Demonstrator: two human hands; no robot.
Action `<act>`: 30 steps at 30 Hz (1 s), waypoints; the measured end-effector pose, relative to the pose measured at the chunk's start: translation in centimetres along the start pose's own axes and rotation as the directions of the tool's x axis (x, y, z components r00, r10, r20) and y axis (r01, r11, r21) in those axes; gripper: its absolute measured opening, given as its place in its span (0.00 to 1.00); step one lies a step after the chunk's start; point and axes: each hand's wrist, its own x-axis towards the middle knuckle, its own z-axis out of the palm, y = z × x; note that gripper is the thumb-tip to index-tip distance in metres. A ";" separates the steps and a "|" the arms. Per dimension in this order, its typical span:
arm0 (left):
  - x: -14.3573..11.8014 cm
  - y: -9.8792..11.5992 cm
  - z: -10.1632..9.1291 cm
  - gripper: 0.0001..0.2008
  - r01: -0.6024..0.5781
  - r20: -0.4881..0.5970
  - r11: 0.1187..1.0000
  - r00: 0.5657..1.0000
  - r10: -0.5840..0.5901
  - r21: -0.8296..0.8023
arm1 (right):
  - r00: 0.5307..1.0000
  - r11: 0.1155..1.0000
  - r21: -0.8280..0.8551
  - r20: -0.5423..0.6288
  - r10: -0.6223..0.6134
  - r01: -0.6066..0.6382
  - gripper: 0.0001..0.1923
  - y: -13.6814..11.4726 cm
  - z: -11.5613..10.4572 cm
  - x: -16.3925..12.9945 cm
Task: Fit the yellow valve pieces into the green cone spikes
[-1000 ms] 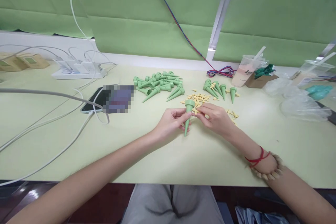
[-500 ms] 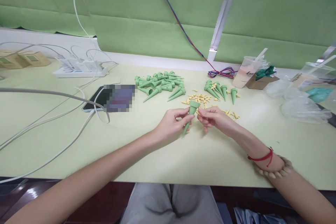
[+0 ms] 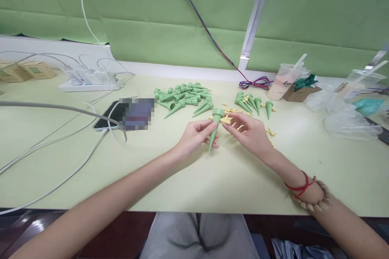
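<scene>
Dark lettering shows on the side of the clear plastic cup [image 3: 285, 81] with a straw at the upper right of the frame, but it is too small to read; the paper label on the second cup [image 3: 361, 83] at the far right edge is equally illegible, and the screen of the phone [image 3: 129, 114] left of centre is blurred out. Just right of the frame's centre, the left hand [image 3: 196, 137] grips a green cone spike [image 3: 214, 127] between thumb and fingers, the wide collar tipped up and away, the point aimed down toward the pale green table [image 3: 212, 186]. The right hand [image 3: 251, 131] sits just beside the collar with its fingers loosely spread; whether it pinches anything cannot be told. Half a second ago that hand was curled closer with fingertips bunched at the spike's rim, and the spike leaned more to the right; now the hand has opened and slid up over the scattered yellow pieces [image 3: 232, 115], and the spike stands a little straighter and higher in the frame. Above centre lies the large pile of green spikes [image 3: 184, 96], with a smaller cluster of spikes [image 3: 252, 103] to its right, both unchanged. A white power strip [image 3: 91, 83] with cables sits at the upper left, and a red-and-blue wire coil [image 3: 255, 83] rests near the back edge.
</scene>
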 end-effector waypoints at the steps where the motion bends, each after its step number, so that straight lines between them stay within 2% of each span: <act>1: -0.1 0.2 0.0 0.15 -0.004 0.003 1.000 1.000 0.004 -0.005 | 0.999 0.999 -0.028 -0.021 -0.048 0.047 0.16 0.0 -0.1 0.0; 4: -0.2 0.5 0.0 0.15 -0.020 0.003 1.000 1.000 0.020 0.003 | 0.975 0.972 -0.104 -0.055 -0.216 0.210 0.14 0.2 -0.2 0.0; 8: -0.4 0.4 0.0 0.15 -0.007 -0.003 0.997 1.000 0.007 0.083 | 0.896 0.876 -0.244 -0.055 -0.441 0.416 0.09 1.0 -0.4 0.1; 10: -0.4 0.2 0.1 0.15 0.000 0.007 0.993 1.000 -0.001 0.119 | 0.861 0.828 -0.298 -0.035 -0.507 0.476 0.08 1.4 -0.4 0.2; 12: -0.4 -0.1 0.2 0.15 -0.002 0.022 0.990 1.000 -0.001 0.139 | 0.847 0.808 -0.312 -0.017 -0.531 0.500 0.07 1.6 -0.5 0.3; 15: -0.4 -0.4 0.3 0.15 -0.029 0.024 0.983 0.999 0.025 0.181 | 0.888 0.851 -0.283 0.010 -0.459 0.443 0.08 1.4 -0.6 0.4; 18: -0.5 -0.8 0.4 0.15 -0.071 -0.002 0.972 0.997 0.073 0.223 | 0.962 0.942 -0.196 0.059 -0.267 0.273 0.14 0.5 -0.5 0.2; 20: -0.5 -1.0 0.3 0.14 -0.097 -0.020 0.960 0.994 0.106 0.264 | 0.986 0.981 -0.120 0.089 -0.140 0.150 0.16 -0.1 -0.3 0.1; 22: -0.5 -1.1 0.2 0.14 -0.119 -0.040 0.938 0.989 0.139 0.325 | 0.993 0.995 -0.071 0.098 -0.067 0.074 0.17 -0.6 -0.2 0.1; 26: -0.5 -1.0 0.0 0.15 -0.182 -0.061 0.866 0.970 0.237 0.465 | 0.997 0.999 -0.040 0.076 -0.005 0.009 0.20 -1.1 -0.1 0.0; 30: -0.6 -0.8 0.0 0.16 -0.262 -0.036 0.754 0.935 0.353 0.602 | 0.983 0.991 0.074 0.155 0.097 -0.110 0.21 -1.5 -0.4 0.0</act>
